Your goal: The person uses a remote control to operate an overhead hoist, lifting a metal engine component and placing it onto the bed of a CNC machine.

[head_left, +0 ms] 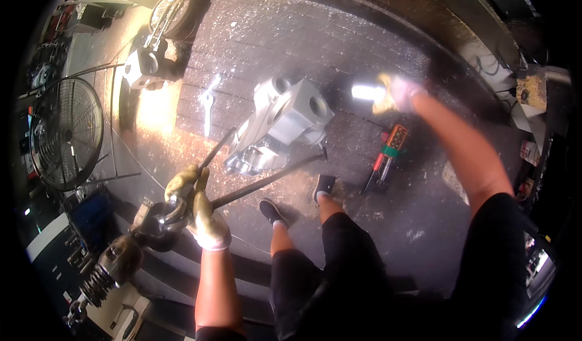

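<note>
At the lower left of the frame the left hand (197, 210), in a soiled yellowish glove, is clenched around a dark round metal part (162, 216) together with the near end of a long dark steel bar (267, 180). The bar runs up and to the right across the floor toward the middle of the frame, where a large silver machined metal housing (282, 122) lies on the dark floor (339, 37). A second thin rod (216, 150) slants from the glove toward the housing's lower left. The right hand (397, 93), also gloved, is raised at the upper right of centre and blurred; its fingers are curled around a bright cylindrical object (367, 92). A wrench (208, 107) lies left of the housing, a red-and-green handheld tool (388, 156) to its right, and a round fan (66, 133) stands at the left edge.
</note>
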A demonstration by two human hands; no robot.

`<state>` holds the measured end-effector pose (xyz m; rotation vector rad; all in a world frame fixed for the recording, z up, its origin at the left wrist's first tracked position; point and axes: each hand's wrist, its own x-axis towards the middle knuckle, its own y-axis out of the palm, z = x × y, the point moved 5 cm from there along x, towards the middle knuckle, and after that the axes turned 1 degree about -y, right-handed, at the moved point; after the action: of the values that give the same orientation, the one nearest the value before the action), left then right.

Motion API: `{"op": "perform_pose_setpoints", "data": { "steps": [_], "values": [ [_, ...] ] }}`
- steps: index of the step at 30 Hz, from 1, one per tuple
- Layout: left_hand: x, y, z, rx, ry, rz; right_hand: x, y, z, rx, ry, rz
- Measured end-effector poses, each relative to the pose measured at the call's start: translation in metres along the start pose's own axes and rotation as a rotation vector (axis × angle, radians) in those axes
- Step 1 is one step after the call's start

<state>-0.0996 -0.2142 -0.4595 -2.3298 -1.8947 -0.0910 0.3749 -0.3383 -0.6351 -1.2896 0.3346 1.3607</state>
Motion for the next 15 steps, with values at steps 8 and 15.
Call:
{"op": "perform_pose_setpoints", "data": {
  "steps": [8, 15],
  "values": [
    [-0.002, -0.005, 0.002, 0.069, -0.099, 0.011, 0.096, 0.23, -0.18, 1.051, 0.446, -0.097],
    [0.004, -0.019, 0.018, -0.156, -0.183, 0.264, 0.147, 0.315, -0.264, 2.085, 0.152, -0.715]
  ]
}}
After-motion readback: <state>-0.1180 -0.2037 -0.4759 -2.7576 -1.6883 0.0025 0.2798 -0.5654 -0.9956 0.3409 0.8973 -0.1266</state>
